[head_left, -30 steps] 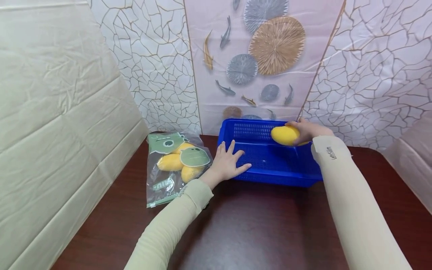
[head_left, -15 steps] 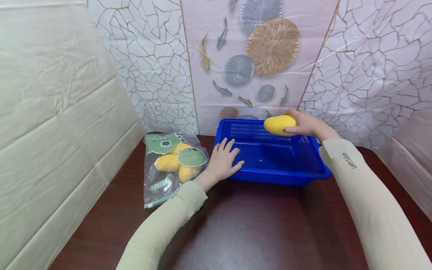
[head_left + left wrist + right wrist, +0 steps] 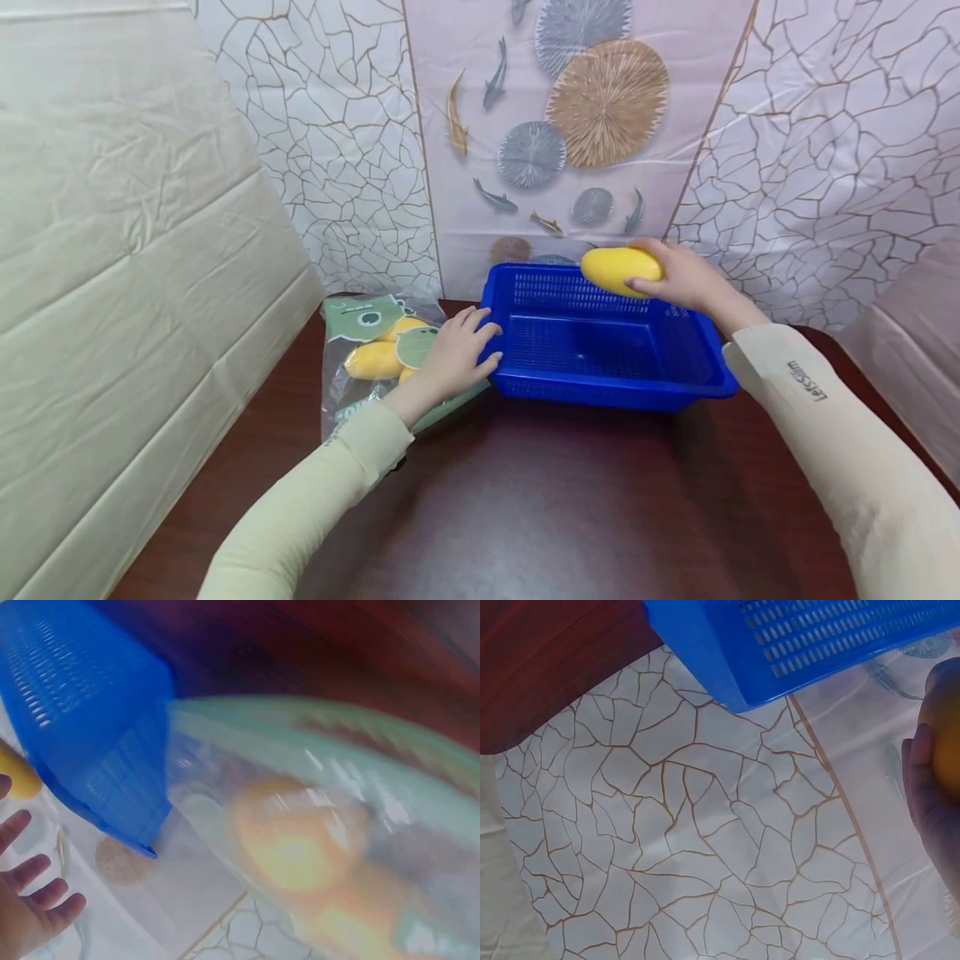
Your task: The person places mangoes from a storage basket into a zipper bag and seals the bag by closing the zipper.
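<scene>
My right hand (image 3: 678, 273) grips a yellow mango (image 3: 618, 271) above the back right part of a blue plastic basket (image 3: 600, 393). In the right wrist view only part of that mango (image 3: 949, 735) shows, at the right edge. My left hand (image 3: 457, 350) has spread fingers and holds nothing; it hovers between the basket's left end and a clear zip bag (image 3: 337, 392). Several yellow mangoes (image 3: 372, 362) lie inside the bag, partly hidden by its green cartoon print and my left arm. A green-edged part of the bag (image 3: 247, 724) stands up close to the left wrist camera, blurred.
The basket stands on a dark red-brown table (image 3: 562, 500), close to a patterned cloth backdrop (image 3: 360, 150). A pale cloth wall (image 3: 150, 275) slopes along the left side. Another pale cloth (image 3: 907, 333) borders the right.
My right hand has raised the mango from inside the basket to above its back rim. My left hand has moved left from over the basket toward the bag, whose green edge now sticks up.
</scene>
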`<state>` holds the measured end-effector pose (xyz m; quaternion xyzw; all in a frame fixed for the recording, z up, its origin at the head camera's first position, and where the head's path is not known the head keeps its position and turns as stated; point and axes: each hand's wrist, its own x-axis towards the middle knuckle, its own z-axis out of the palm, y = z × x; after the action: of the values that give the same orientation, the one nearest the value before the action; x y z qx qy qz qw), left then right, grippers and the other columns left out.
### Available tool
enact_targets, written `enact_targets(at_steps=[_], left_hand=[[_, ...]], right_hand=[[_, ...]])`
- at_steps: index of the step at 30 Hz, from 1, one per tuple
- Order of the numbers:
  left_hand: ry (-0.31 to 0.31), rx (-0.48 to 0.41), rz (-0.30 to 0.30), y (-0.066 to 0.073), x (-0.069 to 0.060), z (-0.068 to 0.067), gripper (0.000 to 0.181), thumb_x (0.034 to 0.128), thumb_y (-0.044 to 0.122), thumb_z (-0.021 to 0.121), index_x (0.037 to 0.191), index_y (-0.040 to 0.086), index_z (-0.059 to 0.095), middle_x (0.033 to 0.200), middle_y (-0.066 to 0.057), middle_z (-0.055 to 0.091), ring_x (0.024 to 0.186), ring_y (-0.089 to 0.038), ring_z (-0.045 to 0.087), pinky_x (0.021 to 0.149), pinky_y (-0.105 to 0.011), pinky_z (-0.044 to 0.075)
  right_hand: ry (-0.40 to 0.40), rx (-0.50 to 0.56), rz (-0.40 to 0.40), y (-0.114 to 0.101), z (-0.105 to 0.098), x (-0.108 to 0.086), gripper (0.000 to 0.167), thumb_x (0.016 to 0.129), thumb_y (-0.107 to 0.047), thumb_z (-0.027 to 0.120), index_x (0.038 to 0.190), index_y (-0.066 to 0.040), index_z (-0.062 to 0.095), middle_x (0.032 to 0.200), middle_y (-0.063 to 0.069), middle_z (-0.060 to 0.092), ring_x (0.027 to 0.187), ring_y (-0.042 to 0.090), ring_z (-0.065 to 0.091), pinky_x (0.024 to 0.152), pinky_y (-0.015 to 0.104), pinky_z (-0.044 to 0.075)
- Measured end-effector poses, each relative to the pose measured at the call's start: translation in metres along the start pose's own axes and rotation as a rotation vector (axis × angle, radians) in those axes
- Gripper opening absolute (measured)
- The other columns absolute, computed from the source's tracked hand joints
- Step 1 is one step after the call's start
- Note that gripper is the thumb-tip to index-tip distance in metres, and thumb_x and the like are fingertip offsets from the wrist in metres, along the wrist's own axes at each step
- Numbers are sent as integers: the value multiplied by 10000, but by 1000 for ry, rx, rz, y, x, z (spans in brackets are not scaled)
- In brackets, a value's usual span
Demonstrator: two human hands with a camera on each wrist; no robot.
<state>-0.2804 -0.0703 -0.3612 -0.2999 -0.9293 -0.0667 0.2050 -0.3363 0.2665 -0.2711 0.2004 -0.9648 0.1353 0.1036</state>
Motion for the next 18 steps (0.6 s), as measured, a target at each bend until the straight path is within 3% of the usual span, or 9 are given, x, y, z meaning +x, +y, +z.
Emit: enact_targets(at_steps=[7, 12, 18], left_hand=[[-54, 27, 118, -5, -21, -5, 315, 867, 302, 636, 1121, 116, 625, 1278, -161, 571, 1214, -358, 514, 1009, -490, 416], [-80, -1, 127, -7, -40, -8, 328, 863, 305, 631, 1137, 126, 615, 1251, -133, 584, 1178, -324, 532, 974, -483, 438], [-74, 97, 198, -16, -66, -5, 402, 836, 311, 654, 1183, 116, 598, 1204, -123, 594, 1124, -310, 540, 932, -466, 446]], right_hand=[[50, 63, -20, -3, 2, -14, 582, 883, -328, 606, 1366, -69, 410, 1054, 223, 560, 807, 304, 499, 637, 395, 359], [130, 120, -86, -4, 11, -25, 559, 842, -240, 663, 1327, -63, 449, 1040, 199, 557, 793, 272, 465, 646, 369, 330], [167, 179, -96, -16, 19, -38, 583, 825, -210, 683, 1334, -66, 437, 1107, 223, 531, 904, 314, 412, 735, 387, 251]])
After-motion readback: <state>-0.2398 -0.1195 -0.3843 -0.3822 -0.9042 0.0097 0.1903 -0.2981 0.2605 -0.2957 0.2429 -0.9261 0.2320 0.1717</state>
